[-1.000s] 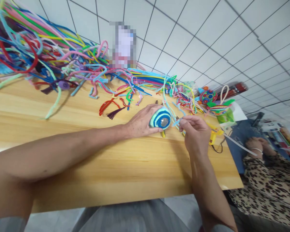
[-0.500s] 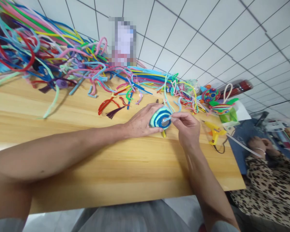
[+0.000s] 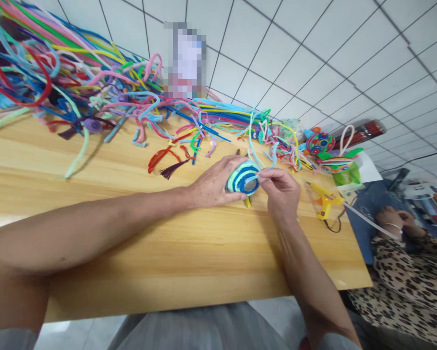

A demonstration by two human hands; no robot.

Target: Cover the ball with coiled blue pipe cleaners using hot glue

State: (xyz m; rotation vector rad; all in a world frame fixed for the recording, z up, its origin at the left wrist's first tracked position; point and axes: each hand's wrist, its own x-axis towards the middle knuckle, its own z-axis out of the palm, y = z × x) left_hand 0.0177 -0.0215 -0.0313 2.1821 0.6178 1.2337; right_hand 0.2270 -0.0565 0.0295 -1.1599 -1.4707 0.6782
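My left hand (image 3: 213, 183) cups a round ball wound in blue and pale green pipe cleaner rings (image 3: 242, 178), holding it down on the wooden table (image 3: 131, 243). My right hand (image 3: 281, 192) pinches the end of a light blue pipe cleaner (image 3: 267, 163) right at the ball's centre. That strand curls up and away toward the heap behind.
A big heap of coloured pipe cleaners (image 3: 76, 92) covers the table's back and left. A yellow glue gun (image 3: 323, 198) lies right of my hands, with finished colourful pieces (image 3: 323, 148) behind it. Another person in a leopard print top (image 3: 404, 272) sits at the right.
My right hand moved left from beside the ball to its centre, bringing the light blue strand's end with it. My left hand stayed on the ball.
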